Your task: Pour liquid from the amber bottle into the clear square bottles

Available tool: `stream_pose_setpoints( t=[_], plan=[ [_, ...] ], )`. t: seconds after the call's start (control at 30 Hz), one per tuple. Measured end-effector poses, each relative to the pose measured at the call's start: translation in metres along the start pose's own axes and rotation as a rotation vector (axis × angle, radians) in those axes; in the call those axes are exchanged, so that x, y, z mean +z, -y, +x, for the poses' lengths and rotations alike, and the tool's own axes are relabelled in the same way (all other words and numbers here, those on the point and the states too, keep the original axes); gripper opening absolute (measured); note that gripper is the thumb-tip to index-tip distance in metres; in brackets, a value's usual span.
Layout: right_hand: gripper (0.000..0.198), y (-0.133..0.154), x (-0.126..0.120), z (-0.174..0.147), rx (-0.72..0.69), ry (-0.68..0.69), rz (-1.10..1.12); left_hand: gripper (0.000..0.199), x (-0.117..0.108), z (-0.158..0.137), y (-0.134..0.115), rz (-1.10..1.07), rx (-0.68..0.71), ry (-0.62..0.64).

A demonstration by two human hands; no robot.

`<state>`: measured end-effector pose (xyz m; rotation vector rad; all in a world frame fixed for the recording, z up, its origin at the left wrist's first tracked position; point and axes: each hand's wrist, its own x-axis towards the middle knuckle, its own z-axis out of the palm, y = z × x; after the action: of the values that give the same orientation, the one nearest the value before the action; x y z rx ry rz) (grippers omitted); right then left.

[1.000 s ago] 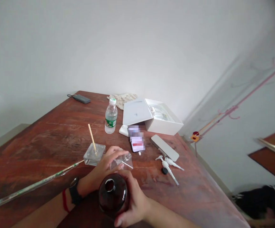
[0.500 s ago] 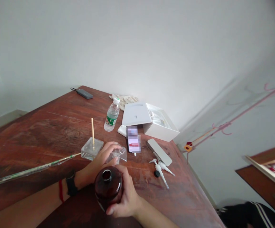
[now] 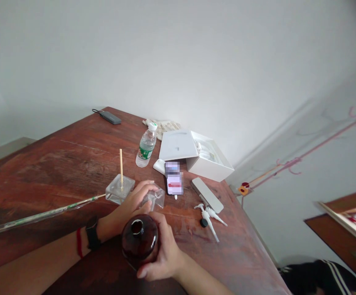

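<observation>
My right hand (image 3: 165, 256) is wrapped round the side of a dark brown bottle (image 3: 139, 243), its open neck facing up and no cap on it. Just beyond, my left hand (image 3: 140, 198) has its fingers curled over a clear square bottle (image 3: 156, 198) on the table; part of that bottle is hidden by the fingers. Left of this hand sits a clear block-shaped container (image 3: 119, 189) with a wooden stick (image 3: 121, 164) standing up in it. To the right lie white pump heads (image 3: 207, 219) and a small black cap (image 3: 203, 222).
Behind the hands are a phone (image 3: 174, 184), a water bottle (image 3: 146, 147) and an opened white box (image 3: 211, 164). A light grey case (image 3: 207, 195) lies at right. A wrapped long stick (image 3: 51, 213) crosses the left side; a grey device (image 3: 110, 117) lies far back on the wooden table (image 3: 73, 159).
The view has tilted slightly, so the table items appear a little higher. Both hands keep their holds, with almost no movement of either bottle.
</observation>
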<state>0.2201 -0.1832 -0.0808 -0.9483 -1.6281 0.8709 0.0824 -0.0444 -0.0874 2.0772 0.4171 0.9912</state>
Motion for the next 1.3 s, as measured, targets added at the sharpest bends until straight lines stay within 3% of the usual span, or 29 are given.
stream_pose_setpoints(
  t=[0.13,0.23,0.4,0.5,0.6,0.67,0.77,1.07,1.3],
  plan=[
    [0.111,0.007,-0.007,0.005,-0.018,-0.036,0.008,0.045,-0.003,0.001,-0.006,-0.022,-0.003,-0.019],
    [0.104,0.025,-0.023,0.010,0.042,-0.150,0.026,0.040,-0.007,0.001,-0.016,-0.041,-0.016,-0.016],
    [0.094,0.048,-0.077,0.013,0.082,-0.386,-0.066,0.036,-0.012,-0.001,-0.029,0.012,-0.074,0.031],
    [0.088,0.041,-0.112,0.012,0.079,-0.427,-0.186,0.039,-0.012,-0.002,-0.033,0.036,-0.084,0.019],
    [0.089,0.024,-0.131,0.011,0.069,-0.595,-0.166,0.038,-0.013,-0.001,-0.035,0.039,-0.082,0.020],
    [0.087,0.012,-0.133,0.010,0.071,-0.718,-0.063,0.036,-0.014,0.000,-0.037,0.039,-0.074,0.033],
    [0.077,-0.001,-0.128,0.009,0.111,-0.777,0.020,0.033,-0.016,0.003,-0.039,0.042,-0.060,0.056],
    [0.064,-0.005,-0.121,0.008,0.088,-0.708,-0.010,0.053,-0.012,0.001,-0.035,0.133,-0.009,0.064],
    [0.065,-0.006,-0.124,0.006,0.096,-0.687,-0.024,0.045,-0.014,0.003,-0.038,0.082,0.022,0.025]
  ],
)
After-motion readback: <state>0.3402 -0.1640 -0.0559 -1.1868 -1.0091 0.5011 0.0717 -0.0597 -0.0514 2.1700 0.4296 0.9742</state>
